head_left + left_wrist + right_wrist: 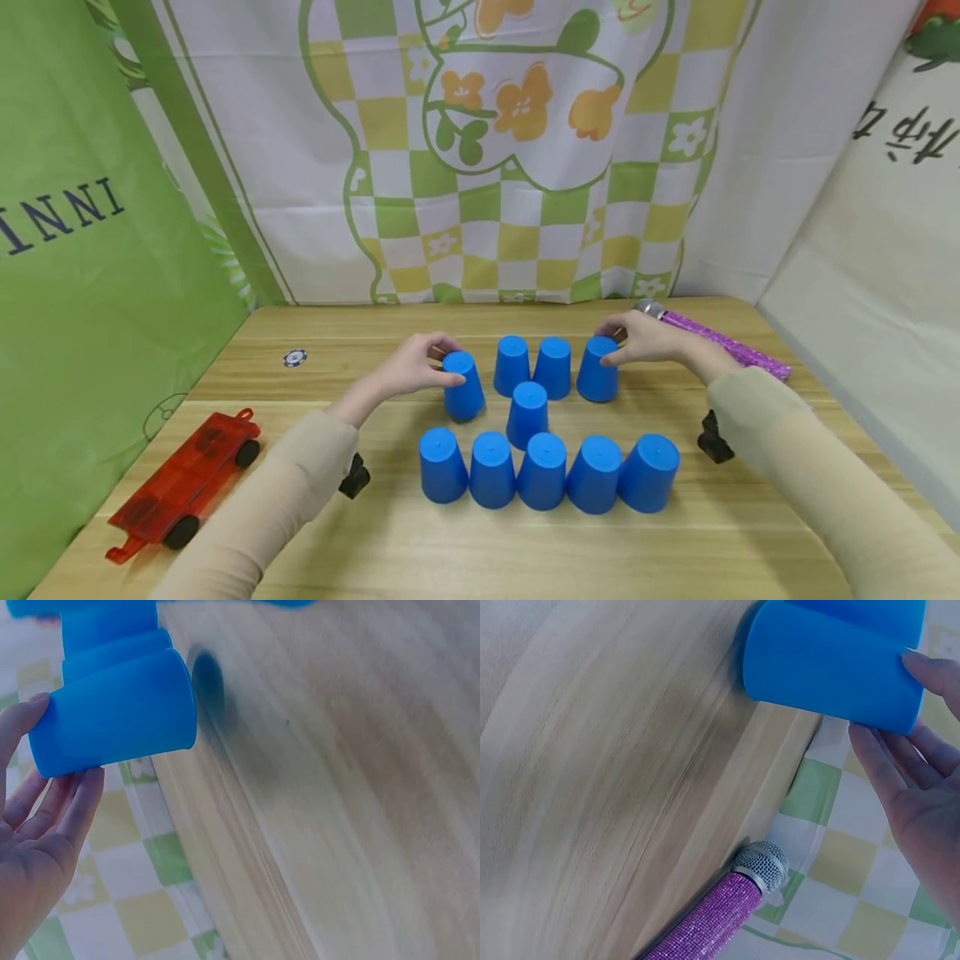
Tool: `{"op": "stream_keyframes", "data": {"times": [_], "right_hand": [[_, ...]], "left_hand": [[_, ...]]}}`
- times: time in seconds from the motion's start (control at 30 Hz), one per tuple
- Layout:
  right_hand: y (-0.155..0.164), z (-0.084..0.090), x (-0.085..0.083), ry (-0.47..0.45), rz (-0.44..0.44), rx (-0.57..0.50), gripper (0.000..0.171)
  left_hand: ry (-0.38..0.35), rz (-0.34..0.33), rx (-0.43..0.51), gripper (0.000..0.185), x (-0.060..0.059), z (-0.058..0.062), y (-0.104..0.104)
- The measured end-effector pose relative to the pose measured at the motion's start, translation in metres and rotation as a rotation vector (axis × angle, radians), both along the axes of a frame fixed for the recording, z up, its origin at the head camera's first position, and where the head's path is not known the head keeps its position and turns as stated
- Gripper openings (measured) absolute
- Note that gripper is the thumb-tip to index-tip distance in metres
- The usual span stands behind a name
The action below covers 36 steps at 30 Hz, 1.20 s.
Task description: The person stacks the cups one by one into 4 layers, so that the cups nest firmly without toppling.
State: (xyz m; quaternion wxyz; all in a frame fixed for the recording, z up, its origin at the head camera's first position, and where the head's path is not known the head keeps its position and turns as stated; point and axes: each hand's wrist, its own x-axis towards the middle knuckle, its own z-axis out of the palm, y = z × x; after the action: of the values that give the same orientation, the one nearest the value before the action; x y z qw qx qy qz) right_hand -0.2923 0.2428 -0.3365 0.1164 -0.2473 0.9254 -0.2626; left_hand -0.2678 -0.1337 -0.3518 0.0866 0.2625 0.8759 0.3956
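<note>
My left hand grips an upside-down blue cup near its top, thumb on one side and fingers on the other. That cup tilts slightly, and in the left wrist view a gap and shadow show between its rim and the wooden table. My right hand pinches another upside-down blue cup by its upper part, at the right end of the back group. Between the hands stand two blue cups side by side. One blue cup is in front of them, just behind a front row of several blue cups.
A red toy cart with black wheels stands at the left. A purple glittery microphone lies at the back right, behind my right forearm. A small poker chip lies back left. A patterned curtain hangs behind the table.
</note>
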Motion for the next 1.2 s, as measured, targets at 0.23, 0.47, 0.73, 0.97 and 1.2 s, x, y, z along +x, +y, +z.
{"op": "stream_keyframes", "data": {"times": [0.23, 0.47, 0.73, 0.97, 1.2], "right_hand": [[-0.004, -0.001, 0.0, -0.005, 0.015, 0.008, 0.045], [-0.005, -0.002, 0.0, -0.014, 0.013, 0.014, 0.046], [-0.004, -0.003, -0.001, -0.014, 0.015, 0.011, 0.046], [-0.004, -0.003, -0.001, -0.017, 0.009, 0.01, 0.046], [-0.006, -0.002, 0.0, -0.02, 0.01, 0.004, 0.045]], "left_hand": [[0.004, 0.046, 0.011, 0.044, -0.019, -0.002, -0.002], [-0.014, 0.075, -0.028, 0.044, -0.03, -0.004, 0.003], [0.002, 0.064, -0.039, 0.045, -0.035, -0.007, 0.009], [-0.002, 0.071, -0.037, 0.045, -0.037, -0.008, 0.014], [0.01, 0.064, -0.03, 0.045, -0.038, -0.01, 0.019]]}}
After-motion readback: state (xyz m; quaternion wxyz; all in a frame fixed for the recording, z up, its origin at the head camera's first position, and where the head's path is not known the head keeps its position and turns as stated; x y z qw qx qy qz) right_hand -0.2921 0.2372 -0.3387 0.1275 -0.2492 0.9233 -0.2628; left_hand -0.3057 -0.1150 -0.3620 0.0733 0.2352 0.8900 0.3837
